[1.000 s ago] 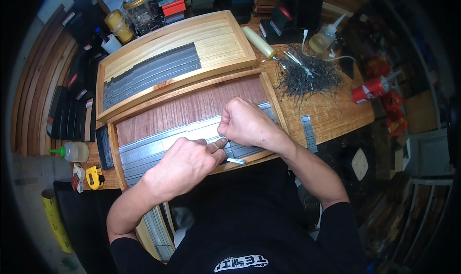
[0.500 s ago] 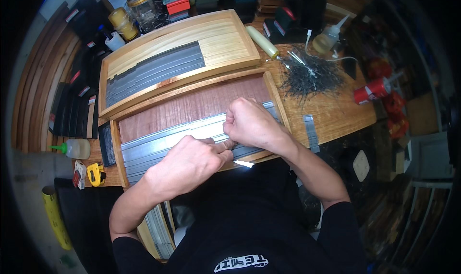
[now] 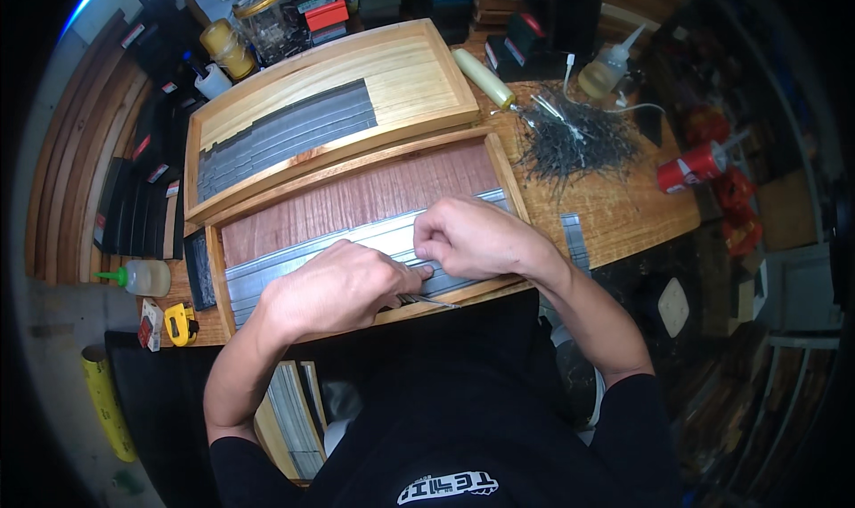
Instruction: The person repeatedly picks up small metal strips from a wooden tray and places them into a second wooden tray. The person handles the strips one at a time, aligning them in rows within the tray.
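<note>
A shallow wooden tray (image 3: 374, 171) lies in front of me, its near part lined with long grey metallic strips (image 3: 303, 257) side by side. My left hand (image 3: 343, 285) is closed over the near strips, a slim pointed metal tool (image 3: 432, 301) sticking out from beneath its fingers. Its index finger reaches right, pressing on the strips beside my right hand. Curled into a pinch, my right hand (image 3: 472, 239) rests on the strips right of the middle; whatever is between its fingertips is hidden.
Behind stands a second wooden tray (image 3: 419, 58) with dark grey strips (image 3: 294, 130). To the right are a heap of thin dark slivers (image 3: 579, 138), a red can (image 3: 693, 167) and a short strip bundle (image 3: 575, 239). A green-tipped bottle (image 3: 142, 277) and yellow tape measure (image 3: 182, 324) sit left.
The tool by my left hand has turned: its bright flat face now shows as a thin dark edge. My left hand has shifted slightly left; my right hand is slightly lower.
</note>
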Demonstrator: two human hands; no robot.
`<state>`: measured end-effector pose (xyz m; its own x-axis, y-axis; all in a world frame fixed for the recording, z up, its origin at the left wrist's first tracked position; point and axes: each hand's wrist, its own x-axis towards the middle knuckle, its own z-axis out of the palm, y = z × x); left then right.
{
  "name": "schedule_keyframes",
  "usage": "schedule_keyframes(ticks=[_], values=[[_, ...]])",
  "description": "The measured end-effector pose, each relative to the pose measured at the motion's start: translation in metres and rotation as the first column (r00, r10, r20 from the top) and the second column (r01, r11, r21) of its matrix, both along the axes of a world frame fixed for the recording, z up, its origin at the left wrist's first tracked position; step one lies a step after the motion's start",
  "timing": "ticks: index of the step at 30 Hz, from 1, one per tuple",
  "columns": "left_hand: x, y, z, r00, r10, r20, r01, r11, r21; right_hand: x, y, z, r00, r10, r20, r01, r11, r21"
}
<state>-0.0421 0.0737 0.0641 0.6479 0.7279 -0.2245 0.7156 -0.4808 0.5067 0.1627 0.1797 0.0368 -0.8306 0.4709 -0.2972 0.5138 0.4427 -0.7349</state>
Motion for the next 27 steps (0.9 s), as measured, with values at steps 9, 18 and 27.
schedule_keyframes(ticks=[9,18,27], values=[[-0.007,-0.011,-0.007,0.987,0.134,0.083,-0.122,0.983,-0.138,0.011,0.013,0.021,0.967,0.087,0.239,-0.101,0.994,0.048],[-0.008,-0.019,-0.006,0.975,0.183,0.128,-0.159,0.971,-0.178,0.008,0.010,0.018,0.947,0.118,0.298,-0.126,0.992,0.010],[-0.048,-0.054,-0.004,0.908,0.332,0.256,-0.277,0.934,-0.226,0.046,0.025,0.043,0.881,0.002,0.473,-0.099,0.979,0.180]])
